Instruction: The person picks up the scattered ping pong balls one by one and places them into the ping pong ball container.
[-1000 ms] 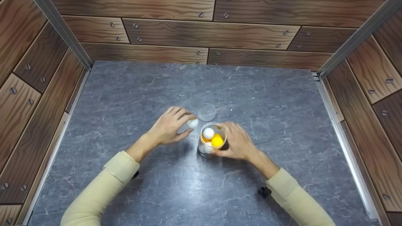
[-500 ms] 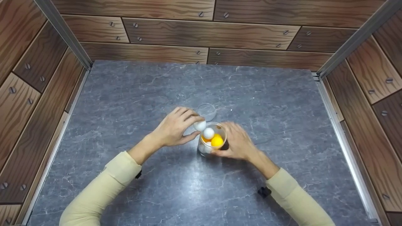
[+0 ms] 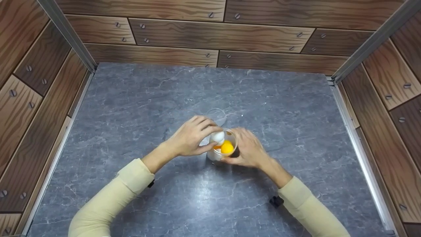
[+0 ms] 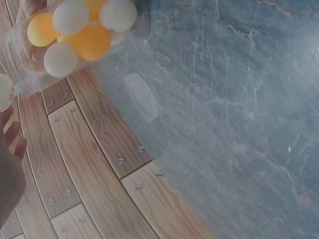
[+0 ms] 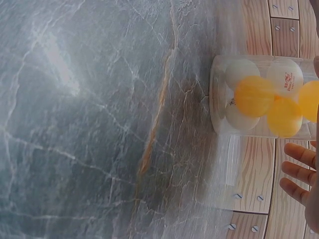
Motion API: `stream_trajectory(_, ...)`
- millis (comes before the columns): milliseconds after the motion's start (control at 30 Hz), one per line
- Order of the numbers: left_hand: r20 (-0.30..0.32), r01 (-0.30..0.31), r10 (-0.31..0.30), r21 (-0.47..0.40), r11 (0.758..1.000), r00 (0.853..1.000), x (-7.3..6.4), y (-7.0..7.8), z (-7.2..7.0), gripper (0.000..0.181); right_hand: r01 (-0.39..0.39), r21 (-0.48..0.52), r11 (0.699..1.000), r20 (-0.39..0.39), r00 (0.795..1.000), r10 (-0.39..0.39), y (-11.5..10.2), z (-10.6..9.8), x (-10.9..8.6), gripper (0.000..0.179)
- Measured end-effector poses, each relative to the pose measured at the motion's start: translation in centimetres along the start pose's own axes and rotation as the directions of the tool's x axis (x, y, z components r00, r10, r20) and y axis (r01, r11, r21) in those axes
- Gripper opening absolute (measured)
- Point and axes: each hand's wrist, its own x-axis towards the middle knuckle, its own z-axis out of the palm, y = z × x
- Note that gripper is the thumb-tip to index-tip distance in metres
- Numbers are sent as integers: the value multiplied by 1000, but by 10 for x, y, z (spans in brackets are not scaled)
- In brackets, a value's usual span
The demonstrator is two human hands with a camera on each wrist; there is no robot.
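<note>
My left hand pinches a white ping-pong ball between thumb and fingers, right at the mouth of a clear plastic jar. The jar stands upright, with my right hand gripping it from the right side. Inside are several white and orange balls; an orange ball shows near the top, and another white one is largely hidden behind the held ball. In the left wrist view the held ball is beside the jar's mouth. The right wrist view shows the stacked balls through the jar wall.
A clear round lid lies flat on the grey marbled table, just beyond the jar. Wood-patterned panels wall off the back and both sides, with metal posts at the corners.
My left hand has moved right with the white ball, from beside the jar to over its opening. The right hand and the jar have stayed in place.
</note>
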Motion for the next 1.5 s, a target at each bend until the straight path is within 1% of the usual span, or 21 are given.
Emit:
stream_trajectory(67,5,1,-1,-8,1000,1000,0,1,4,40,3,-3,1000,-8,1000,-3,0,0,0,96)
stream_trajectory(267,19,4,-3,-18,1000,1000,-1,2,11,40,-7,-8,1000,8,1000,7,-2,-2,0,98)
stream_trajectory(433,28,-24,24,-17,1000,999,-1,3,14,41,3,-21,1000,11,1000,-2,-2,-2,1,99)
stream_trajectory(567,32,-19,20,-17,1000,999,-2,2,14,41,5,-29,1000,13,1000,-5,-2,-1,1,99)
stream_trajectory(700,21,-12,12,-10,1000,1000,-3,1,15,41,-2,-25,1000,24,1000,2,-2,-1,1,98)
stream_trajectory(933,-13,-23,23,7,1000,1000,-5,1,15,42,-31,-2,1000,34,999,31,-3,-1,2,99)
stream_trajectory(1067,-25,-10,10,-2,1000,1000,-7,0,15,42,-50,8,999,34,998,50,-4,-1,2,101)
stream_trajectory(1167,-22,5,-6,-12,1000,1000,-10,-1,15,46,-50,8,999,31,998,50,-4,0,1,103)
stream_trajectory(1367,-12,39,-39,-33,999,999,-16,1,15,55,-18,-13,1000,-2,1000,18,-3,-1,1,100)
stream_trajectory(1500,-10,62,-63,-24,998,998,-20,2,16,60,-9,-18,1000,-12,1000,9,-1,-2,1,104)
